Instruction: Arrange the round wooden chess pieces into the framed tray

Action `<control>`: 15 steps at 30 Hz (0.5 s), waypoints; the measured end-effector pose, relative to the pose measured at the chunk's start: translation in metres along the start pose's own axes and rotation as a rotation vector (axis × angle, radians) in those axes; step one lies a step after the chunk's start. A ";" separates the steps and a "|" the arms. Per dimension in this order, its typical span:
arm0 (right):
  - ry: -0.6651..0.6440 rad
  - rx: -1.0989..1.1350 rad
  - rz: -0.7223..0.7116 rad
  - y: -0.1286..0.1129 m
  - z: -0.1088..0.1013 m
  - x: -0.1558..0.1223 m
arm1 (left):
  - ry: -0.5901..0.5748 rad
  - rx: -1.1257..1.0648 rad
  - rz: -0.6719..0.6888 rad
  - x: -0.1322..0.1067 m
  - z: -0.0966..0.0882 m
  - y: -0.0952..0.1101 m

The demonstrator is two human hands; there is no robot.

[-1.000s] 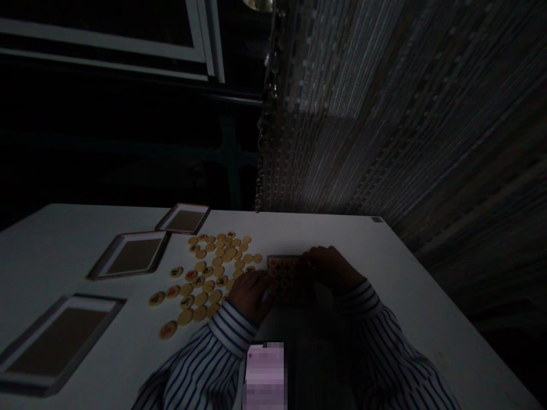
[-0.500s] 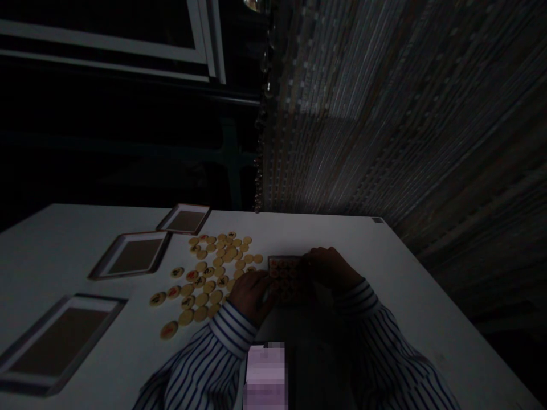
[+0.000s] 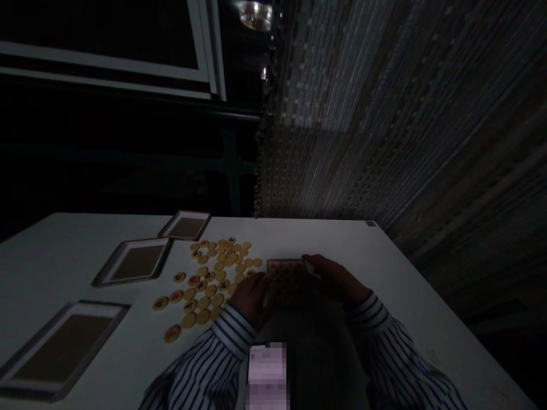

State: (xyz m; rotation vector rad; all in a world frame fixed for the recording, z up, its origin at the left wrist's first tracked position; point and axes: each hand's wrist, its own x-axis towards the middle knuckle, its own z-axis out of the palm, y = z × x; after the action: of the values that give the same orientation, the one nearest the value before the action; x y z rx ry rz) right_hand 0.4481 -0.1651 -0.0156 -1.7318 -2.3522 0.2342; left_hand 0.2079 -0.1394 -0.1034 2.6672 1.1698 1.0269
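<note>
A shallow box of Chinese chess pieces (image 3: 287, 280) lies on the table in front of me, its round pieces set in rows with reddish and dark marks. My left hand (image 3: 253, 297) has its fingers curled at the box's left edge, thumb toward me. At the right edge, my right hand (image 3: 335, 278) bends its fingers against the upper corner; its fingertips are dim. Left of the box, many loose Chinese chess pieces (image 3: 220, 274) are spread out, some showing black or red characters and others blank side up.
Three rimmed frames or lids stand on the left of the white table (image 3: 410, 319): a near one (image 3: 64, 347), a middle one (image 3: 134, 261) and a far one (image 3: 186, 226). A string curtain (image 3: 342, 125) hangs behind the table. A pale pinkish pixelated patch (image 3: 267, 376) is at the bottom.
My right hand has shifted slightly right, from over the box's upper right part to its edge, uncovering more pieces. My left hand stays at the left edge. The view has tilted slightly up.
</note>
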 end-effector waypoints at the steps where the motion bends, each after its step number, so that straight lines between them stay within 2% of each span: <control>1: 0.002 0.051 -0.005 0.000 0.001 -0.007 | 0.000 -0.009 -0.002 -0.001 0.003 -0.001; 3: 0.022 0.139 -0.004 -0.003 0.003 -0.021 | -0.016 -0.024 0.010 -0.002 0.007 -0.003; 7: 0.050 0.248 -0.011 -0.011 0.012 -0.037 | -0.124 -0.021 0.041 -0.001 0.010 -0.005; 11: 0.124 0.307 -0.062 -0.016 0.023 -0.036 | -0.151 0.036 0.059 -0.001 0.007 -0.005; 15: 0.175 0.242 -0.162 -0.020 0.028 -0.031 | -0.143 0.085 0.059 -0.002 0.005 -0.001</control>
State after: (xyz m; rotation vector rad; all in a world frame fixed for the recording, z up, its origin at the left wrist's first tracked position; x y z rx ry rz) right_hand 0.4316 -0.2004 -0.0398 -1.3854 -2.2197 0.3127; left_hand 0.2094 -0.1385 -0.1090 2.8023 1.1390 0.7952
